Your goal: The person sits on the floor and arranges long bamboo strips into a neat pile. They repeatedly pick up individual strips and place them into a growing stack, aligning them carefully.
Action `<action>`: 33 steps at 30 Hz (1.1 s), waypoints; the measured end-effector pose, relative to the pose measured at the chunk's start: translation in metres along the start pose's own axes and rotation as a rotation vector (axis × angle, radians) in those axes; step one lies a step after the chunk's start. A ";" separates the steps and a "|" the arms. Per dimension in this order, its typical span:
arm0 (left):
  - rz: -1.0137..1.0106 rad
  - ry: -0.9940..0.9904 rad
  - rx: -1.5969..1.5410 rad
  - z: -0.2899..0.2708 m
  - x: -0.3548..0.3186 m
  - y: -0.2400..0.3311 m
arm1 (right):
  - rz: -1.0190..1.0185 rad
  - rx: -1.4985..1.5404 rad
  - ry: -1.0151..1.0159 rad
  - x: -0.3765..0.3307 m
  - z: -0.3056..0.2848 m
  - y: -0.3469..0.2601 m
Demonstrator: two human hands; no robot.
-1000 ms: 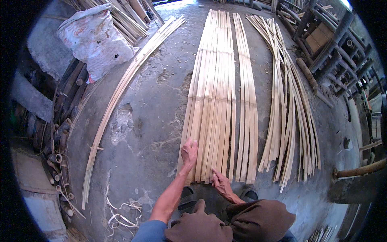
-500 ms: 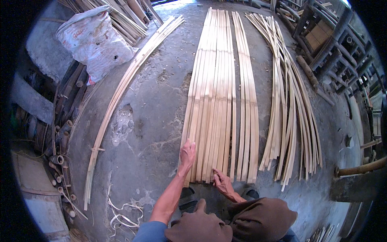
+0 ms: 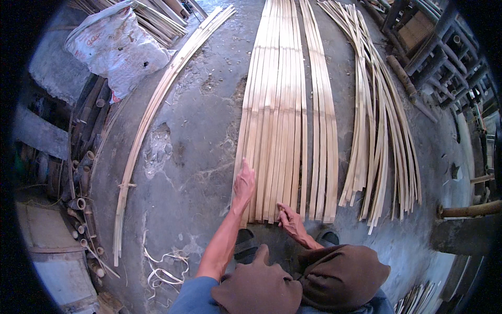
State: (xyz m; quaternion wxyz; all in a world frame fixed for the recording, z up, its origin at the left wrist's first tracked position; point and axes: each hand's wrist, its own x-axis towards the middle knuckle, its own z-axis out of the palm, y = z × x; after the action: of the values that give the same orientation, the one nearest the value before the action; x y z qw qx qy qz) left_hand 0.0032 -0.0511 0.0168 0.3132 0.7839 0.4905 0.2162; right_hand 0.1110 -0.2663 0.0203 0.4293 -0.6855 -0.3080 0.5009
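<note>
Person is crouching on the concrete floor [image 3: 198, 141], both hands down at the near ends of a flat mat of bamboo slats [image 3: 275, 104] that is lying side by side and running away from them. Left hand [image 3: 243, 184] is lying flat, fingers straight and together, grip wide and holding nothing, pressing on the outer left slats of the mat near their ends. Right hand [image 3: 291, 221] is sitting at the very end of the slats, a bit right of the mat's middle, fingers curled, grip narrow and pinching at a slat tip; can't tell whether the slat is actually being lifted. Just right of the mat, a narrow group of slats [image 3: 323, 120] is lying parallel, a thin gap between. Further right, a loose fan of thinner strips [image 3: 381, 131] is spreading out, ends uneven. Left of the mat, well apart, a long curved bundle of strips [image 3: 151, 115] is stretching across the floor, tied near its lower end. White sack [image 3: 117, 47] is sitting at top left. Short bamboo tube pieces [image 3: 78, 204] are piling along the left edge. Pale shavings [image 3: 162, 264] are lying near the person's left elbow.
</note>
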 end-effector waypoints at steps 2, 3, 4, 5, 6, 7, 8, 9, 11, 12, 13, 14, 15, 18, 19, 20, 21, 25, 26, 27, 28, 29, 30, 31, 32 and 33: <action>0.008 -0.005 0.008 0.001 0.005 0.002 | -0.004 0.007 -0.002 0.002 -0.002 0.007; -0.016 -0.038 0.040 -0.001 0.008 0.003 | 0.002 -0.007 -0.011 0.002 -0.004 0.007; -0.041 -0.072 0.072 -0.001 0.011 0.005 | 0.007 -0.021 -0.019 0.002 -0.005 0.006; -0.034 -0.073 0.099 -0.001 0.013 0.005 | 0.016 -0.016 -0.022 0.002 -0.005 0.006; -0.028 -0.069 0.129 -0.001 0.015 0.002 | 0.020 -0.012 -0.027 0.001 -0.005 -0.002; -0.021 -0.066 0.158 -0.001 0.016 0.000 | 0.024 -0.007 -0.032 0.000 -0.004 -0.006; -0.029 -0.076 0.166 0.000 0.017 -0.002 | 0.029 0.010 -0.037 0.000 -0.003 -0.005; -0.034 -0.088 0.172 0.001 0.017 -0.003 | 0.033 0.028 -0.039 0.000 -0.004 -0.003; -0.043 -0.100 0.175 0.002 0.019 -0.005 | 0.035 0.047 -0.036 0.001 -0.004 0.000; -0.050 -0.099 0.168 0.004 0.020 -0.006 | 0.034 0.047 -0.033 0.002 -0.004 0.002; -0.056 -0.098 0.162 0.005 0.020 -0.007 | 0.033 0.046 -0.030 0.002 -0.004 0.003; -0.056 -0.108 0.151 0.006 0.019 -0.008 | 0.032 0.035 -0.039 0.001 -0.003 0.004; -0.059 -0.109 0.142 0.006 0.021 -0.011 | 0.026 0.022 -0.053 0.002 -0.004 0.003; -0.078 -0.128 0.156 0.009 0.023 -0.019 | -0.083 -0.232 -0.176 0.011 -0.023 -0.011; -0.081 -0.141 0.161 0.010 0.024 -0.019 | -0.132 -0.357 -0.220 0.014 -0.035 -0.024; -0.075 -0.154 0.159 0.012 0.028 -0.016 | -0.130 -0.299 -0.234 0.015 -0.049 -0.044; -0.073 -0.164 0.155 0.014 0.030 -0.013 | -0.163 -0.447 -0.250 0.019 -0.063 -0.069; -0.029 -0.135 0.228 0.011 0.025 -0.028 | -0.485 -0.900 -0.327 0.054 -0.096 -0.138; -0.044 -0.140 0.208 0.009 0.026 -0.029 | -0.475 -0.987 -0.388 0.064 -0.098 -0.155; -0.058 -0.150 0.185 0.007 0.026 -0.026 | -0.457 -1.075 -0.448 0.071 -0.101 -0.169; -0.066 -0.161 0.160 0.006 0.027 -0.023 | -0.434 -1.165 -0.503 0.075 -0.103 -0.186; -0.053 -0.139 0.116 0.004 0.025 -0.020 | -0.336 -1.248 -0.540 0.080 -0.097 -0.200; -0.036 -0.113 0.076 0.002 0.025 -0.018 | -0.369 -1.270 -0.565 0.084 -0.089 -0.205; -0.021 -0.099 0.038 -0.004 0.025 -0.014 | -0.393 -1.286 -0.595 0.087 -0.081 -0.202; -0.018 -0.102 -0.013 -0.009 0.026 -0.009 | -0.417 -1.302 -0.624 0.091 -0.073 -0.196; -0.014 -0.114 -0.066 -0.016 0.024 0.003 | -0.313 -1.139 -0.577 0.095 -0.065 -0.173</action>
State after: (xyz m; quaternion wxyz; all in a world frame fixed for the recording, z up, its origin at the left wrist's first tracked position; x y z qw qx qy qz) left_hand 0.0054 -0.0262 0.0312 0.3676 0.7809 0.4699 0.1851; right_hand 0.2038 -0.1271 0.1444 -0.0328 -0.5907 -0.7239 0.3549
